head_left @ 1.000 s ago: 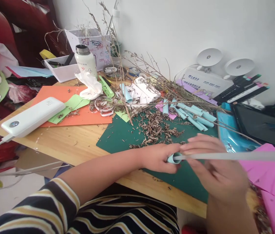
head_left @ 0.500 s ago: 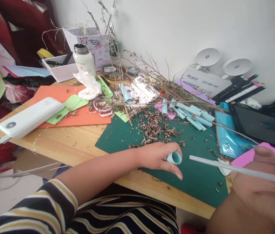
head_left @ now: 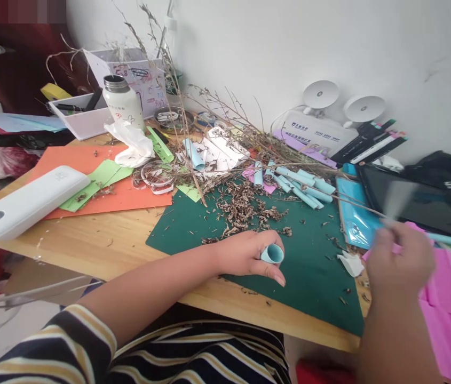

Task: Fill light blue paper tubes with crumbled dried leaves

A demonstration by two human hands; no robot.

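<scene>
My left hand (head_left: pixel 249 253) is closed around a light blue paper tube (head_left: pixel 273 254), its open end turned up toward me over the front of the green mat (head_left: pixel 317 277). At the right, my right hand (head_left: pixel 401 256) is smeared by motion, its fingers closed on a thin translucent white stick (head_left: pixel 401 198) that points upward and shows only as a blur. Crumbled dry leaves (head_left: pixel 245 205) lie in a heap on the mat behind my left hand. More blue paper tubes (head_left: pixel 309 189) rest at the mat's back edge, beside dry twigs (head_left: pixel 241 136).
A white power bank (head_left: pixel 31 200) and orange paper (head_left: pixel 141 198) are on the left. Behind them stands an open white bottle (head_left: pixel 123 106). A router (head_left: pixel 305 130), a dark tablet (head_left: pixel 413 200), a blue packet (head_left: pixel 355 213) and pink paper (head_left: pixel 445 298) take up the right side.
My right hand has swung away from the tube's mouth, farther back, turning the stick from level to upright. My left hand keeps its hold on the tube. The view has shifted right.
</scene>
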